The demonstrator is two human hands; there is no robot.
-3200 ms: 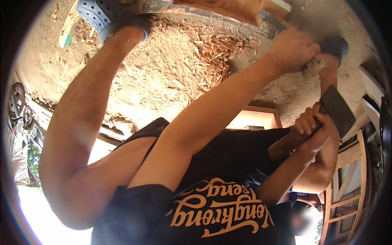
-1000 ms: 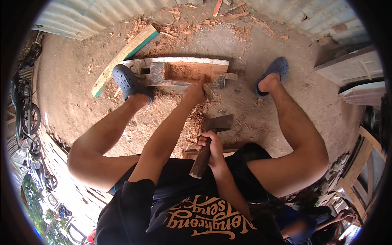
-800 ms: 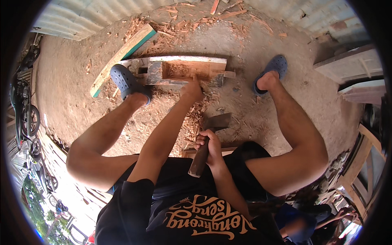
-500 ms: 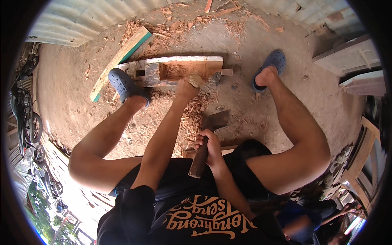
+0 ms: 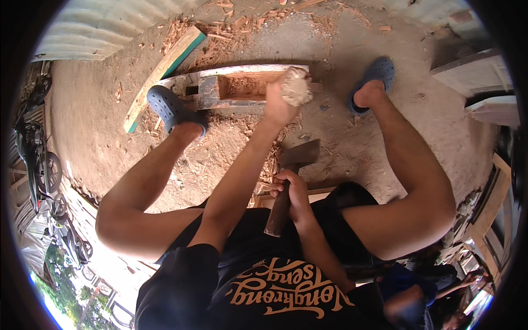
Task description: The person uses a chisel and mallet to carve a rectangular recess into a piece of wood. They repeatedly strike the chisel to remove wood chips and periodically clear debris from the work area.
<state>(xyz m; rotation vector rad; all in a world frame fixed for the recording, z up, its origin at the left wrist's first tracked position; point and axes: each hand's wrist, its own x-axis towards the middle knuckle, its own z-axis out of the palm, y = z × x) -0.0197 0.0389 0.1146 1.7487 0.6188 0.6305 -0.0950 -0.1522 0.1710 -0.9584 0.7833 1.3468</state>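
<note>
My left hand is closed around a chisel, seen from its frayed, battered handle end; its blade is hidden. It sits over the right end of a wooden block with a long hollow cut in it, loose chips inside. My right hand grips the wooden handle of a hatchet close to my lap. The hatchet's dark head points away and to the right, apart from the block. My left foot, in a blue clog, is at the block's left end.
A pale plank with a green edge lies slantwise at the far left. Wood chips litter the dirt floor. Corrugated sheeting stands behind. My other clog is at right; motorcycles stand far left, and another person sits lower right.
My left hand has moved right with the chisel, from the hollow's middle to the block's right end, and lifted, so the handle end shows larger. My right hand still holds the hatchet.
</note>
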